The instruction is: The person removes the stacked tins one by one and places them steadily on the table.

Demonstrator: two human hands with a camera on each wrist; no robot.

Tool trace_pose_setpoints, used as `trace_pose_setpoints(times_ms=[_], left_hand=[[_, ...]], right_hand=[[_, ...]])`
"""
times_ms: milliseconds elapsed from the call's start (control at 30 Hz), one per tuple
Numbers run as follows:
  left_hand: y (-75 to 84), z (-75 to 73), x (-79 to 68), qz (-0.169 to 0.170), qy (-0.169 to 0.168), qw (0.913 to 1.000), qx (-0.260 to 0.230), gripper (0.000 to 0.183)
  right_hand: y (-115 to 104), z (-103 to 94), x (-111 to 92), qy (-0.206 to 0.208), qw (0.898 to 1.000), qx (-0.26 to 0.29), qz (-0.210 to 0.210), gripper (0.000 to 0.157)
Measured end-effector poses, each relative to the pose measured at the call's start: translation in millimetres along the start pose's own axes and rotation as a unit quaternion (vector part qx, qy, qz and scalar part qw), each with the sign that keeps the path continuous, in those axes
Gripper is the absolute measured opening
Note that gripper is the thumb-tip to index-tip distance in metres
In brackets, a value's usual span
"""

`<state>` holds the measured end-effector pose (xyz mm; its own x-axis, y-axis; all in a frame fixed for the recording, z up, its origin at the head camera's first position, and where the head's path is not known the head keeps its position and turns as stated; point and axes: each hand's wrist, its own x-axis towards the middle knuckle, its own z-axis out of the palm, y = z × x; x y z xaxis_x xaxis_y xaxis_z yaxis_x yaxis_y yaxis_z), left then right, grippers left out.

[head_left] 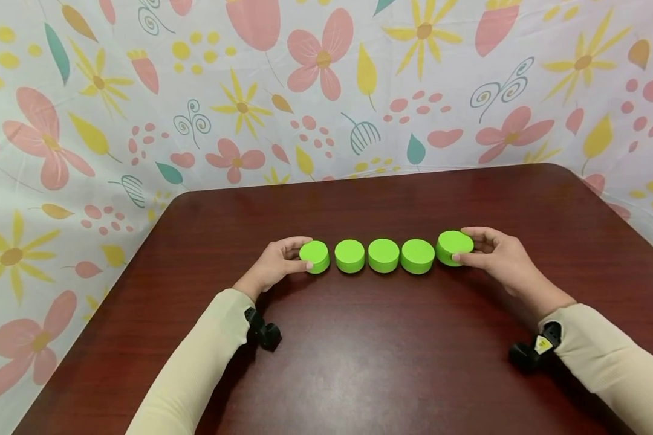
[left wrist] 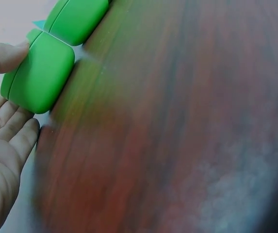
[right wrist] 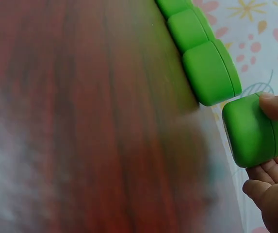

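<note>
Several round bright-green lidded containers form a side-by-side row across the table. My left hand (head_left: 274, 263) grips the leftmost container (head_left: 314, 257), thumb at its near side and fingers around the far side. At the other end, my right hand (head_left: 500, 257) holds the rightmost container (head_left: 454, 248) between thumb and fingers. That one looks slightly raised and tilted, apart from its neighbour (right wrist: 211, 73). Between the hands stand three more containers: one left (head_left: 350, 256), one in the middle (head_left: 383, 255) and one right (head_left: 418, 257). A lid seam shows on the left-hand container (left wrist: 39, 73).
The dark reddish-brown wooden table (head_left: 348, 362) has rounded far corners. Behind and beside it hangs a white cloth (head_left: 158, 78) printed with flowers and leaves. Black wrist cameras are strapped at the left cuff (head_left: 263, 329) and the right cuff (head_left: 536, 350).
</note>
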<state>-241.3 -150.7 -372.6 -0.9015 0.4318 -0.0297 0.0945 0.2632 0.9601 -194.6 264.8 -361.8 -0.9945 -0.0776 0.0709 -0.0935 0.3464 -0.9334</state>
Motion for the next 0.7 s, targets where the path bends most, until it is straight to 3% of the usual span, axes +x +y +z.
trace_pose_setpoints(times_ms=[133, 700], left_hand=[[-1.4, 0.5, 0.8, 0.002, 0.0, 1.0, -0.003, 0.055], [-0.9, 1.1, 0.3, 0.006, 0.007, 1.0, -0.004, 0.055]], right_hand=[[3.2, 0.7, -1.9, -0.004, 1.0, 0.014, 0.002, 0.046], [7.3, 1.1, -3.3, -0.015, 0.999, -0.031, 0.017, 0.059]])
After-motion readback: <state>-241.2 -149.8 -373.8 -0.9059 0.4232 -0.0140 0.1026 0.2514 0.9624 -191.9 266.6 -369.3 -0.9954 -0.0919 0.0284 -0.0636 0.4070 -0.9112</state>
